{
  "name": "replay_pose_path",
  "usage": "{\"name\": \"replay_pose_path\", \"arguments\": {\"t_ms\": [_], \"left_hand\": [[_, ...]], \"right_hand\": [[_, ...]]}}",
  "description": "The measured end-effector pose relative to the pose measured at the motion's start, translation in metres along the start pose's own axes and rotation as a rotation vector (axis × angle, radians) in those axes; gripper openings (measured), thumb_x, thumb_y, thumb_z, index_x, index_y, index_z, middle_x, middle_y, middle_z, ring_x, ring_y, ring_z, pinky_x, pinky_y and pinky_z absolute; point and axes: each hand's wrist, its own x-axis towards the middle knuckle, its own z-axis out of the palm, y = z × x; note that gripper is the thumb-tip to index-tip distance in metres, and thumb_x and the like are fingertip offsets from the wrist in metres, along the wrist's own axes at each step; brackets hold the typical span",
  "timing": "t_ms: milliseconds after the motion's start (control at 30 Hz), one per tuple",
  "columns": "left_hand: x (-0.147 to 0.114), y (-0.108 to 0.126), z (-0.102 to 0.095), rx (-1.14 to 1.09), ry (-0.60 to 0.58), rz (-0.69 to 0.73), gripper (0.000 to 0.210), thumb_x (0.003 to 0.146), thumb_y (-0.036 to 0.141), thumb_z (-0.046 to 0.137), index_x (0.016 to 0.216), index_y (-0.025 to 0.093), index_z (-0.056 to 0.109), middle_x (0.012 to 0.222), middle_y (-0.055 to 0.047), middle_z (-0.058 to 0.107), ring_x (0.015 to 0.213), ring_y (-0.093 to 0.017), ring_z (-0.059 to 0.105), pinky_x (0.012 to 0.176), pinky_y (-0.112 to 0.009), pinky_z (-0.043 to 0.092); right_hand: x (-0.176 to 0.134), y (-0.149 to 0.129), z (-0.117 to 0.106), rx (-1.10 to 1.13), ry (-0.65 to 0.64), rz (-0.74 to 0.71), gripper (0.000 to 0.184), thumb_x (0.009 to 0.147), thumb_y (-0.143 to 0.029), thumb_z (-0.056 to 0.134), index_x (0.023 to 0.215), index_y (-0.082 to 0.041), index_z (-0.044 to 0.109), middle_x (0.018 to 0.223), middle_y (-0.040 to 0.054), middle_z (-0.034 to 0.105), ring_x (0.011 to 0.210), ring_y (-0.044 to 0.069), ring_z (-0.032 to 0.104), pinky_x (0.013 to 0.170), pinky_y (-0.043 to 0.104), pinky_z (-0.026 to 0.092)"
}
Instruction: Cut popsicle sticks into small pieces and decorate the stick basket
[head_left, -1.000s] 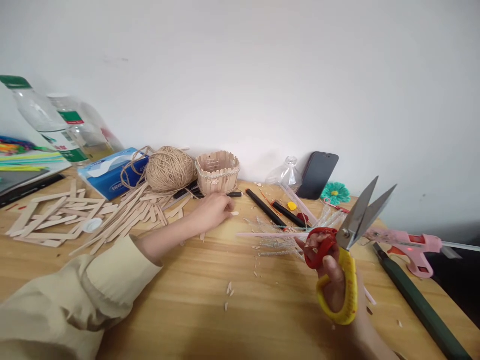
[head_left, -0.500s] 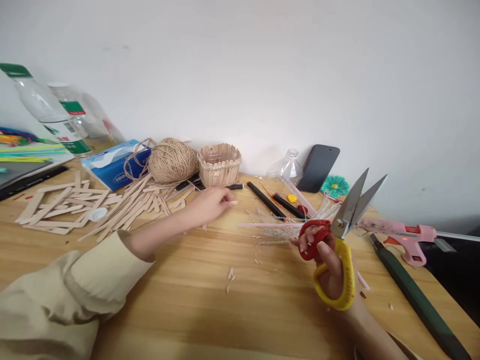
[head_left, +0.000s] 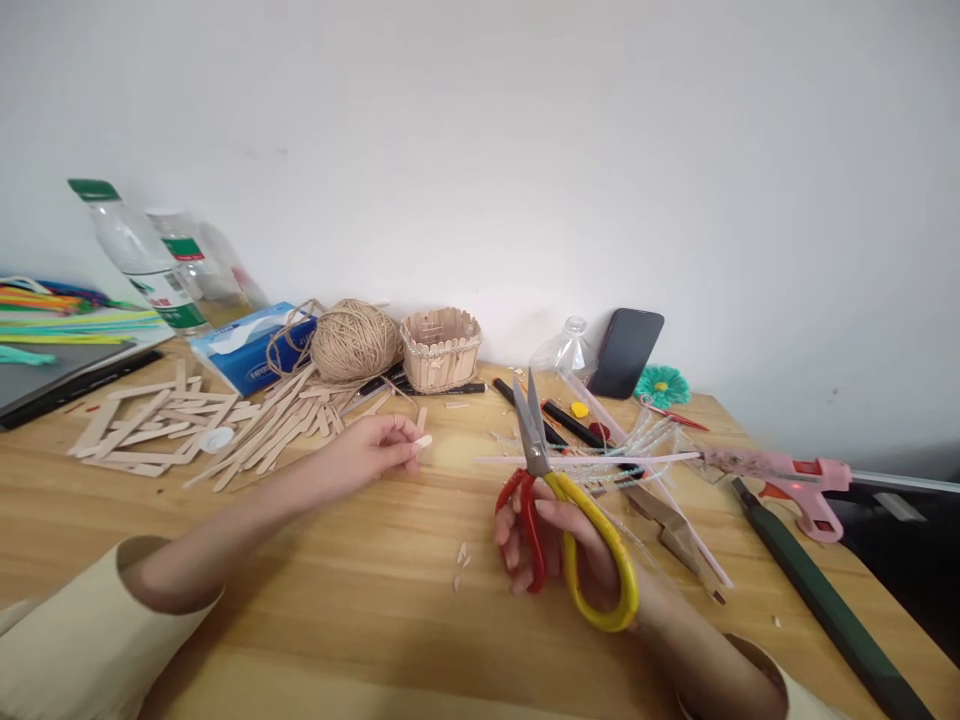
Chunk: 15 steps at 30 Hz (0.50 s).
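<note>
My left hand [head_left: 382, 447] is closed in a pinch on a wooden craft stick [head_left: 423, 441], whose pale rounded tip shows past the fingertips. Red-and-yellow scissors [head_left: 536, 440] are in my right hand [head_left: 555, 540], fingers through the handles, blades slightly apart and pointing up. Beyond the hands stands a small basket [head_left: 441, 352] made of wooden sticks with a twine band. To its left lie a ball of jute twine [head_left: 355, 340] and a heap of loose craft sticks [head_left: 281, 430]. A few wood clippings [head_left: 460, 562] rest on the table between my hands.
On the right are a pink glue gun [head_left: 814, 490], a dark green bar-shaped tool [head_left: 825, 595], a phone [head_left: 627, 352] leaning on the wall, and a teal flower [head_left: 663, 385]. Bottles [head_left: 142, 265] and a blue tissue pack [head_left: 251, 350] stand at the left.
My right hand has brought the scissors left toward the middle, their blades closing somewhat. My left hand has drawn back left and nearer, the stick still pinched. The view has shifted slightly.
</note>
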Motion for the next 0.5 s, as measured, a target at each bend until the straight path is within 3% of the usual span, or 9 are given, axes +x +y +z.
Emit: {"name": "replay_pose_path", "arguments": {"t_ms": [100, 200, 333, 400, 500], "left_hand": [[-0.014, 0.0, 0.005, -0.053, -0.038, -0.031, 0.023, 0.075, 0.04, 0.057, 0.075, 0.018, 0.053, 0.064, 0.001, 0.063, 0.063, -0.014, 0.06, 0.067, -0.029, 0.048], [-0.031, 0.003, 0.016, -0.126, -0.134, -0.074, 0.026, 0.075, 0.043, 0.058, 0.074, 0.018, 0.053, 0.064, 0.001, 0.065, 0.062, -0.013, 0.061, 0.064, -0.026, 0.048], [-0.05, 0.007, 0.039, -0.365, -0.557, -0.203, 0.026, 0.076, 0.044, 0.061, 0.075, 0.019, 0.053, 0.068, 0.001, 0.068, 0.066, -0.012, 0.063, 0.065, -0.023, 0.045], [-0.053, 0.008, 0.05, -0.385, -0.692, -0.219, 0.032, 0.072, 0.048, 0.063, 0.07, 0.018, 0.053, 0.063, 0.0, 0.067, 0.065, -0.013, 0.062, 0.065, -0.023, 0.045], [-0.047, 0.006, 0.059, -0.384, -0.664, -0.218, 0.036, 0.067, 0.051, 0.067, 0.066, 0.017, 0.054, 0.063, 0.0, 0.066, 0.061, -0.012, 0.06, 0.065, -0.024, 0.045]], "right_hand": [[0.015, 0.001, -0.012, 0.06, 0.093, -0.061, 0.02, 0.075, -0.038, 0.05, 0.072, -0.018, 0.054, 0.067, 0.0021, 0.058, 0.051, 0.013, 0.054, 0.044, 0.023, 0.042], [0.022, -0.001, -0.02, 0.094, 0.18, -0.175, 0.013, 0.072, -0.03, 0.053, 0.081, -0.02, 0.053, 0.078, -0.0001, 0.059, 0.063, 0.011, 0.056, 0.056, 0.022, 0.045], [0.015, 0.0, -0.005, 0.066, 0.042, -0.136, 0.018, 0.067, -0.028, 0.052, 0.079, -0.016, 0.057, 0.069, 0.0033, 0.061, 0.052, 0.014, 0.056, 0.047, 0.027, 0.044], [0.012, 0.004, 0.004, 0.043, 0.002, -0.124, 0.017, 0.066, -0.026, 0.052, 0.076, -0.014, 0.059, 0.067, 0.0042, 0.06, 0.051, 0.015, 0.056, 0.047, 0.028, 0.044], [0.013, 0.007, 0.003, -0.009, 0.057, -0.196, 0.007, 0.067, -0.019, 0.057, 0.074, -0.016, 0.058, 0.072, 0.0032, 0.059, 0.059, 0.015, 0.055, 0.055, 0.028, 0.045]]}}
